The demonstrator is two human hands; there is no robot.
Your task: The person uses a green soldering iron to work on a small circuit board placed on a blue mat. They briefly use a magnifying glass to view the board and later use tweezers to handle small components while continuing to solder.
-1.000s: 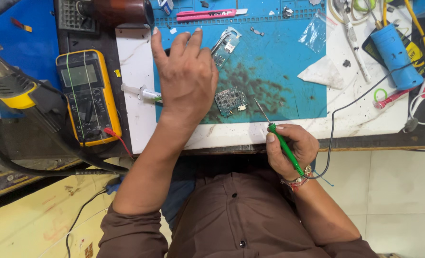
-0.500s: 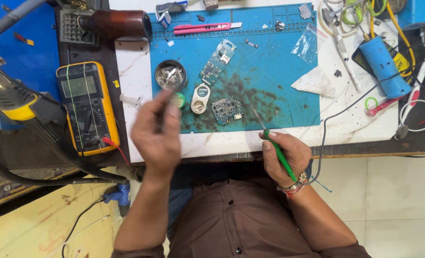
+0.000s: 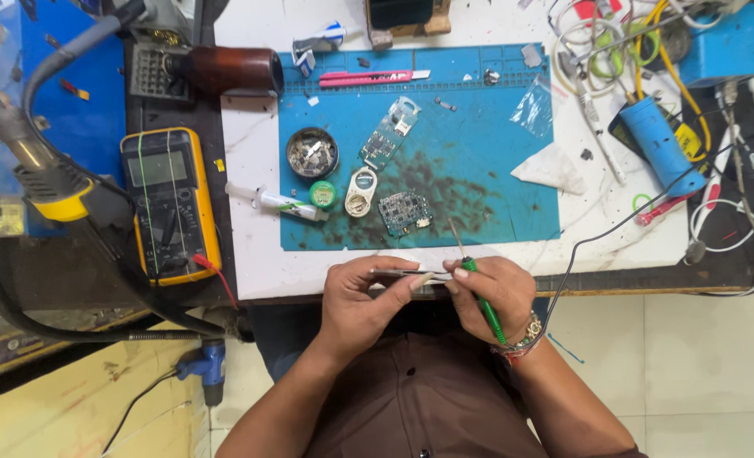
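Now left hand (image 3: pixel 356 297) pinches thin silver metal tweezers (image 3: pixel 406 273), right hand (image 3: pixel 487 293) grips green-handled soldering iron (image 3: pixel 478 293), bottom middle. Best keep tips steady, hot end off fingers.

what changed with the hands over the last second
The left hand drew back from the blue mat to the table edge and now holds tweezers, meeting the right hand. The right hand kept its green-handled tool. The circuit board and multimeter stayed put.

Tweezers (image 3: pixel 404 273) level at table edge; green screwdriver (image 3: pixel 481 298) tilted
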